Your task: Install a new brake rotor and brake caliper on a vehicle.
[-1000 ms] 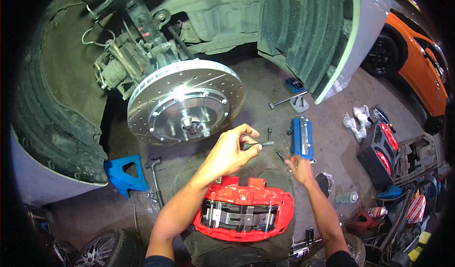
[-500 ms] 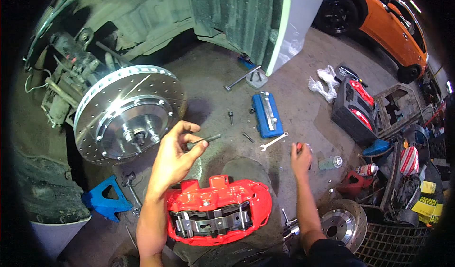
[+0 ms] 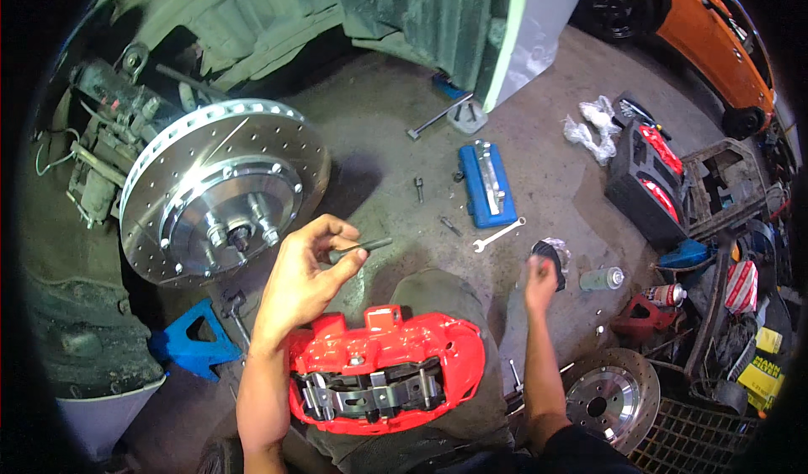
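My left hand [image 3: 307,268] pinches a thin dark metal pin [image 3: 376,244] between thumb and fingers, above the caliper. Below it, a red brake caliper [image 3: 387,335] lies across my legs, with metal clips and pins showing in its opening. My right hand [image 3: 539,287] is out to the right, its fingers closed around a small red thing [image 3: 547,265] too hidden to name. Just past that hand lies a black item [image 3: 549,251] beside clear plastic. A drilled brake disc [image 3: 223,192] sits on the hub at left.
A blue tool case [image 3: 475,186], a combination wrench [image 3: 499,234] and two bolts lie on the floor ahead. To the right are a spray can [image 3: 602,279], an open black case [image 3: 644,192] and another disc [image 3: 610,398]. A blue jack stand [image 3: 198,343] stands at left.
The view has shifted slightly. My right hand has drawn a little nearer to me, uncovering the black item beyond it. My left hand still holds the pin in nearly the same place.
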